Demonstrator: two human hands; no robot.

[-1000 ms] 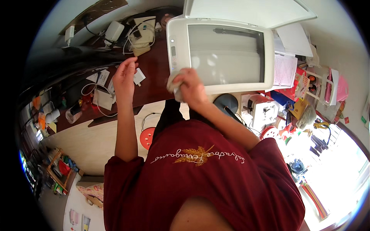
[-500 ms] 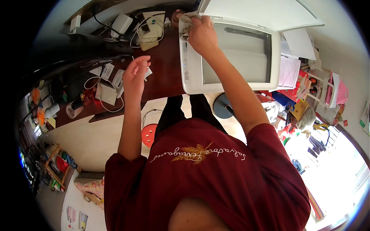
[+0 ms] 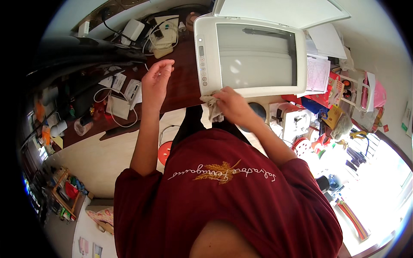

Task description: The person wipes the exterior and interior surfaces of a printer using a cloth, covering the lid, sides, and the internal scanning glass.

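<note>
My right hand (image 3: 234, 106) is closed on a crumpled greyish cloth (image 3: 214, 111). The cloth lies against the near left corner of a white flatbed printer-scanner (image 3: 258, 91), and part of it hangs below the front edge. The scanner's lid (image 3: 284, 12) stands raised at the back, leaving its glass (image 3: 254, 60) uncovered. Along the left side of the machine runs a control panel (image 3: 202, 64) with buttons. Over the dark red desk (image 3: 183, 77), left of the scanner, my left hand (image 3: 157, 84) hovers with loosely bent fingers and nothing visible in them.
Cables, a white adapter (image 3: 132, 31) and small boxes crowd the desk's back left. A white device with a looped cable (image 3: 118, 106) lies by my left forearm. Papers (image 3: 317, 75) and bags sit right of the scanner. A red stool (image 3: 164, 152) stands below the desk.
My right hand has drawn the cloth from the scanner's far left corner down to its near left corner. My left hand has stayed nearly in place, shifting slightly.
</note>
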